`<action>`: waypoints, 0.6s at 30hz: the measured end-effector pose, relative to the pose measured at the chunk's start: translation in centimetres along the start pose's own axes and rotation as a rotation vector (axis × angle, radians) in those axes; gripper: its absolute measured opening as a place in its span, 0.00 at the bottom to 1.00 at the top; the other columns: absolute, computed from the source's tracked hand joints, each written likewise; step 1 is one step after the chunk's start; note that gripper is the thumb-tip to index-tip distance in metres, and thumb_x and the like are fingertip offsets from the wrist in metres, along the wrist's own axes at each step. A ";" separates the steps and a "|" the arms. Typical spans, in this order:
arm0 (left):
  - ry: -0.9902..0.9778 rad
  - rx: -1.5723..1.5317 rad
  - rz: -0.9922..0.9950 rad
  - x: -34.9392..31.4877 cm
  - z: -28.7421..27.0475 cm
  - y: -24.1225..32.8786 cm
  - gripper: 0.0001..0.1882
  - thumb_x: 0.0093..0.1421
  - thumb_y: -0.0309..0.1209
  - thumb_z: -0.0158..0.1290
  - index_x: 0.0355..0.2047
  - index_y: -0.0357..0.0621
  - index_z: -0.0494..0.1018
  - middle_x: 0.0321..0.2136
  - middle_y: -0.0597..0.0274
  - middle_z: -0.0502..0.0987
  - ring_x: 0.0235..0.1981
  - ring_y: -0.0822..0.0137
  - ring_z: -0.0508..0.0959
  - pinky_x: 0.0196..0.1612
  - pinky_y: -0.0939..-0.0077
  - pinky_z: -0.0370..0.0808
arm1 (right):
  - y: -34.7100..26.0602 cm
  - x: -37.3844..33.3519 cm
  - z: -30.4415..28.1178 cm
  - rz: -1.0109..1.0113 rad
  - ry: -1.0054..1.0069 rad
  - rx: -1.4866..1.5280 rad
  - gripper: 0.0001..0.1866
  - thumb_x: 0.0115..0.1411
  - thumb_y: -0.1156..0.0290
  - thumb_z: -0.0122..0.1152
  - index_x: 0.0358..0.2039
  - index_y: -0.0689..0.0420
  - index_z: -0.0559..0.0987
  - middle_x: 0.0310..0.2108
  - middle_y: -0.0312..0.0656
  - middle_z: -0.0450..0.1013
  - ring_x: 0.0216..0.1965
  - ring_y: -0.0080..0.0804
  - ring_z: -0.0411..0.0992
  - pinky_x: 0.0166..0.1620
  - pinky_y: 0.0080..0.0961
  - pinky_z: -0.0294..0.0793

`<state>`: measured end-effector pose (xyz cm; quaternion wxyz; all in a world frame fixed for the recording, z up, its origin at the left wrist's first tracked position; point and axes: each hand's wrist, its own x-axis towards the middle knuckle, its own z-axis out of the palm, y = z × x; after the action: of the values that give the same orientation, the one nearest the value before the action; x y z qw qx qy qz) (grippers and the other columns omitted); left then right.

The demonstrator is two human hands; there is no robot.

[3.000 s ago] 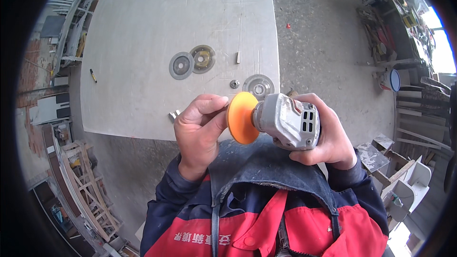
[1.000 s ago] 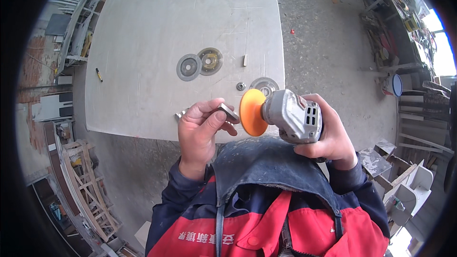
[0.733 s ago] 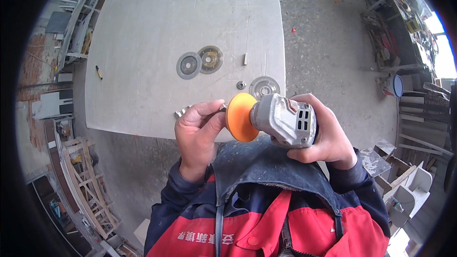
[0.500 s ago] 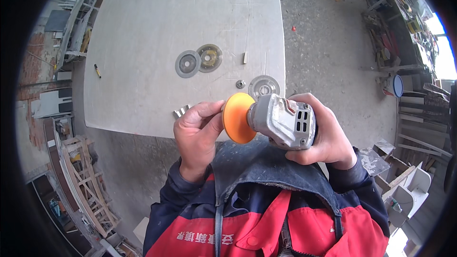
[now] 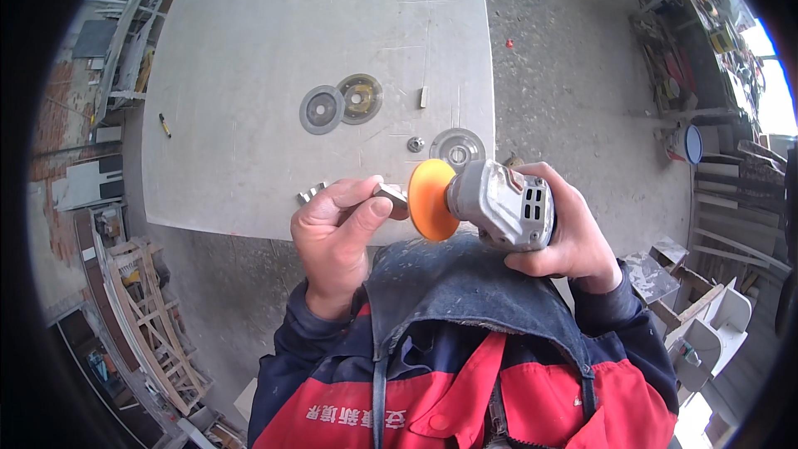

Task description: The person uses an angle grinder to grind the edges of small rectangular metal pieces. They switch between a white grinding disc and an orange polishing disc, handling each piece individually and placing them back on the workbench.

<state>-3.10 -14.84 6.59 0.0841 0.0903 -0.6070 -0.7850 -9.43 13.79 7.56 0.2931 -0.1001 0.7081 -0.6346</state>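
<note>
My right hand is wrapped round the grey body of an angle grinder, whose orange round backing pad faces left. Between the thumb and fingers of my left hand is a small grey block, its right end close to the pad's face; whether they touch I cannot tell. On the table beyond my left hand lie a few small grey blocks, partly hidden by the fingers. Farther off are a metal flange nut and a grey disc, partly behind the grinder.
The large pale table carries two overlapping cutting discs, one more small block and a yellow-black marker. To the right, a white bucket stands by cluttered shelves. Wooden frames lean at the lower left.
My left hand has drawn away from the pad, and the small block in its fingers now shows. The grinder has shifted slightly right and turned a little.
</note>
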 end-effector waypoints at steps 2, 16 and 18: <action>-0.019 -0.114 -0.011 -0.1 0.0 0.4 0.11 0.65 0.18 0.62 0.48 0.33 0.81 0.41 0.50 0.85 0.41 0.61 0.86 0.46 0.64 0.86 | 0.5 0.1 -0.1 0.037 0.036 0.075 0.43 0.41 0.65 0.80 0.59 0.63 0.73 0.46 0.43 0.79 0.50 0.30 0.78 0.58 0.30 0.75; -0.837 0.479 -0.407 0.2 -2.8 -1.3 0.05 0.60 0.19 0.58 0.36 0.38 0.81 0.35 0.60 0.81 0.39 0.68 0.80 0.47 0.71 0.75 | 1.1 -1.2 -1.6 0.042 0.213 0.350 0.44 0.40 0.73 0.76 0.61 0.65 0.70 0.49 0.42 0.78 0.51 0.30 0.79 0.58 0.30 0.77; -0.919 0.547 -0.284 1.0 -2.6 -1.0 0.07 0.61 0.18 0.57 0.39 0.37 0.81 0.36 0.61 0.81 0.40 0.68 0.80 0.47 0.71 0.75 | 1.1 -1.2 -1.3 0.037 0.212 0.351 0.44 0.40 0.73 0.76 0.61 0.65 0.70 0.49 0.42 0.78 0.51 0.30 0.78 0.58 0.30 0.76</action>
<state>-3.47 -17.28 4.92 -0.3229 -0.1620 -0.7449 -0.5609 -8.91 15.70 6.88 0.2417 0.0327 0.6153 -0.7496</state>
